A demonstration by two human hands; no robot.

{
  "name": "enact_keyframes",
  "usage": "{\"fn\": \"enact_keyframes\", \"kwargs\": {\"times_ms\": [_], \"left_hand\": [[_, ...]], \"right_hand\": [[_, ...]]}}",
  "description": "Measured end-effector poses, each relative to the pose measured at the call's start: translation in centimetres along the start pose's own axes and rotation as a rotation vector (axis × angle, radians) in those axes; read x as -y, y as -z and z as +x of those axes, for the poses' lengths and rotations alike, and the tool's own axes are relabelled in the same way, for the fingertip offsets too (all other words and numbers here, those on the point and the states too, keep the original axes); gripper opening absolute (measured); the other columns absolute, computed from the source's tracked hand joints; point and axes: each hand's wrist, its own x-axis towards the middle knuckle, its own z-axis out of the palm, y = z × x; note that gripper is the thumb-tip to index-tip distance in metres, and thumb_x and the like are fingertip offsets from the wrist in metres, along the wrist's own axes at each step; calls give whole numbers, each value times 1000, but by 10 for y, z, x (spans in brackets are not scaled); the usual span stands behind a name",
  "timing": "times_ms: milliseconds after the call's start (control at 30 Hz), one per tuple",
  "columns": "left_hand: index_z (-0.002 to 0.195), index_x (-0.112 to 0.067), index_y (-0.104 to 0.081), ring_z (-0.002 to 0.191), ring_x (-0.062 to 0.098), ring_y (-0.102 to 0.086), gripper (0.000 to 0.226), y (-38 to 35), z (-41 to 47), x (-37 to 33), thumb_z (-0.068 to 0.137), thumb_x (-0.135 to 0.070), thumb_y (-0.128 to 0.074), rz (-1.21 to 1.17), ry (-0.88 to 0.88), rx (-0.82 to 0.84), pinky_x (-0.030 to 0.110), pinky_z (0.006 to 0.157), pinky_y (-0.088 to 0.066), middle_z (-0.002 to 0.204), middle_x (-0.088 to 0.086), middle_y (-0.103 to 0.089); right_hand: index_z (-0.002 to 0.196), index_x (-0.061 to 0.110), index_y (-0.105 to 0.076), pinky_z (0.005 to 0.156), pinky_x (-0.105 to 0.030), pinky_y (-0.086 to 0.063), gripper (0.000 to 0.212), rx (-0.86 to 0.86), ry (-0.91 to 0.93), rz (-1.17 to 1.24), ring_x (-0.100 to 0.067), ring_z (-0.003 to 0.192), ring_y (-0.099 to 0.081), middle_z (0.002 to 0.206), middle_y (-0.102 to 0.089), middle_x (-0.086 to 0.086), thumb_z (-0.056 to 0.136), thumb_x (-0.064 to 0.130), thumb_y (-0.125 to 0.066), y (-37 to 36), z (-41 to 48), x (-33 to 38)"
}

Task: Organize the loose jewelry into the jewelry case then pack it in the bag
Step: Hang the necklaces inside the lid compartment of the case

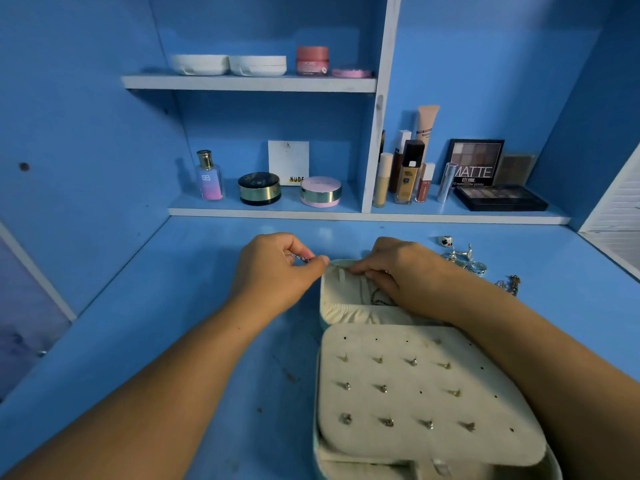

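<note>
An open jewelry case (349,306) with cream lining lies on the blue desk. Its near flap (419,393) carries several stud earrings. My left hand (277,268) pinches a thin silver chain (300,258) just left of the case's far half. My right hand (394,271) rests on the far half, fingers curled and pinching the other end of the chain at a hook; a dark chain (379,299) lies in the lining below it. Loose rings and earrings (464,258) lie on the desk to the right, with another small chain piece (509,284).
Shelves behind hold cosmetics: a perfume bottle (207,176), round compacts (259,188), foundation bottles (408,174), eyeshadow palettes (498,197). White and pink jars (256,64) stand on the upper shelf. A white slatted panel (616,209) stands at the right. No bag is in view.
</note>
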Motion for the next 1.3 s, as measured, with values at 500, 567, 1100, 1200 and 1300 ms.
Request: {"fn": "enact_keyframes", "kwargs": {"times_ms": [500, 567, 1100, 1200, 1300], "left_hand": [[63, -25, -68, 44, 3, -42, 18, 14, -3, -7, 71, -34, -80, 70, -75, 143, 19, 52, -34, 37, -16, -41], [63, -25, -67, 48, 7, -46, 19, 18, -3, -9, 72, -35, -80, 113, -91, 169, 19, 50, -35, 38, -13, -42], [72, -28, -71, 49, -2, -50, 12, 42, 6, -8, 83, -26, -73, 120, -158, 254, 7, 49, -37, 58, -12, -59], [76, -27, -72, 50, -5, -52, 9, 45, 7, -9, 84, -24, -73, 124, -161, 272, 5, 50, -38, 66, -10, -65], [82, -25, -74, 43, -2, -49, 6, 46, 6, -10, 87, -23, -70, 94, -149, 312, 5, 46, -34, 59, -15, -64]], "right_hand": [[124, 29, -61, 80, -19, -35, 32, 94, -40, 22, -8, 88, -44, 97, -45, 9, 99, 19, -44, 9, -8, 9], [123, 30, -61, 81, -19, -37, 31, 102, -26, 19, -7, 88, -44, 98, -47, 9, 99, 20, -45, 10, -10, 12], [89, 31, -70, 64, -10, -45, 17, -78, -17, 257, 1, 74, -59, 82, -63, 20, 82, 16, -70, 15, -19, 21], [84, 33, -68, 59, -8, -42, 16, -59, -42, 342, 2, 66, -57, 69, -61, 25, 80, 19, -74, 17, -20, 23], [86, 28, -71, 60, -14, -47, 12, 10, -65, 461, 0, 64, -59, 75, -67, 20, 77, 25, -77, 16, -20, 22]]}}
